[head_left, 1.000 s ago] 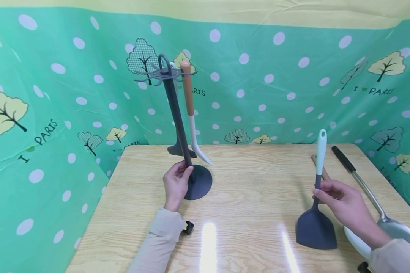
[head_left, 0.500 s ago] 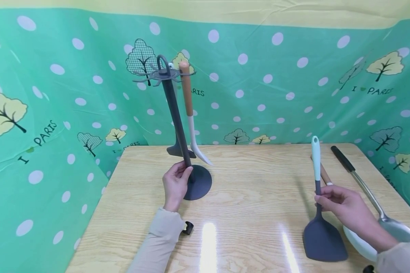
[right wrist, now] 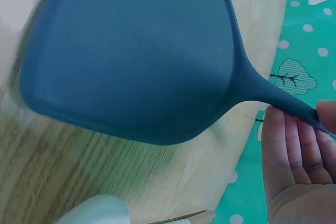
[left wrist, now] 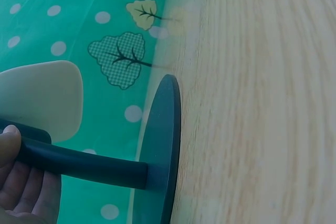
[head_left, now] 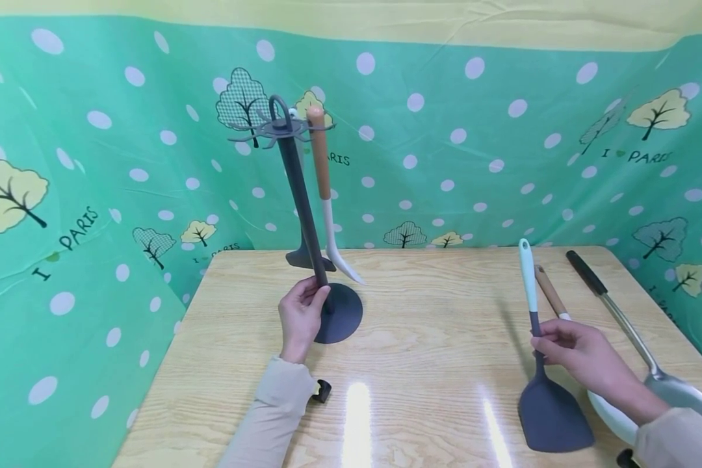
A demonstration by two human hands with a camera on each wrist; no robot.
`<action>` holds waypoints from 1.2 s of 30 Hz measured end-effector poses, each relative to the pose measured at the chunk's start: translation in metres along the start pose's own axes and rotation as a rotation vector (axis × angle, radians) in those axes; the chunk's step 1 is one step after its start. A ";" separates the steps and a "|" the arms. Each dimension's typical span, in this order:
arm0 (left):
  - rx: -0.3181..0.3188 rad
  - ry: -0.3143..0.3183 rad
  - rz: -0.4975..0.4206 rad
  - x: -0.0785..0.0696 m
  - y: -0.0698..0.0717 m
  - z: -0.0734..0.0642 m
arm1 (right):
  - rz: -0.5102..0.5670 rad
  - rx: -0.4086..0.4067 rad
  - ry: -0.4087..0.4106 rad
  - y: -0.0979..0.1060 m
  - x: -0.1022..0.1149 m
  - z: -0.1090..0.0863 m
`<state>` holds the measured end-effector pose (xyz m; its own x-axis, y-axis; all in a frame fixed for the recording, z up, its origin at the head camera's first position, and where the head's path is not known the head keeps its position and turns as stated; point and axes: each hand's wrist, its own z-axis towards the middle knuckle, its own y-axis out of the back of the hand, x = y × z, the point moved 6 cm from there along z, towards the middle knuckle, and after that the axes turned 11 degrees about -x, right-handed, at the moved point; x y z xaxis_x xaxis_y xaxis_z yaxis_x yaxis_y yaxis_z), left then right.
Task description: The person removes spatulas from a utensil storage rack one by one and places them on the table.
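My left hand (head_left: 301, 317) grips the lower post of a black utensil rack (head_left: 301, 201), just above its round base (left wrist: 163, 129). Hooks ring the rack's top. A white utensil with a wooden handle (head_left: 320, 156) hangs on its right side, beside a dark-bladed utensil (head_left: 299, 257) partly hidden by the post. At the right, my right hand (head_left: 582, 354) pinches the dark neck of a spatula (head_left: 552, 416) between thumb and fingers. Its mint handle (head_left: 528, 273) points up and its wide blade hangs down. The right wrist view shows that blade (right wrist: 136, 56) close up.
To the right of the spatula lie a black-handled steel utensil (head_left: 626, 325) and a white utensil with a wooden handle (head_left: 551, 291), partly hidden by my right hand. A green patterned cloth (head_left: 444, 149) stands behind the wooden table (head_left: 433, 325).
My right hand has lowered the spatula a little, and its handle has tilted over to the left. The left hand and the rack have stayed in place.
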<state>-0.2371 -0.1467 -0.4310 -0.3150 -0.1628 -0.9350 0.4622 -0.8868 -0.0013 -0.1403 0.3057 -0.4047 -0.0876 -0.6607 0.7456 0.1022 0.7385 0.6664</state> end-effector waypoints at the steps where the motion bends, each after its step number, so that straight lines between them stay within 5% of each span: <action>1: -0.001 -0.004 0.001 0.000 0.000 0.000 | -0.001 0.004 -0.003 -0.001 0.000 0.001; 17: -0.003 -0.030 0.006 0.000 0.001 -0.002 | -0.030 0.022 -0.026 -0.011 -0.005 0.009; 23: 0.003 -0.030 0.013 -0.014 0.001 -0.004 | -0.071 0.042 -0.053 -0.013 -0.009 0.013; 27: -0.001 -0.023 0.006 -0.001 0.001 -0.001 | -0.099 0.054 -0.050 -0.013 -0.012 0.017; 36: -0.014 -0.044 -0.013 -0.003 0.000 0.000 | -0.115 0.071 -0.043 -0.015 -0.017 0.020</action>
<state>-0.2363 -0.1459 -0.4286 -0.3571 -0.1709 -0.9183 0.4692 -0.8829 -0.0181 -0.1600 0.3086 -0.4273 -0.1372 -0.7362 0.6627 0.0187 0.6670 0.7448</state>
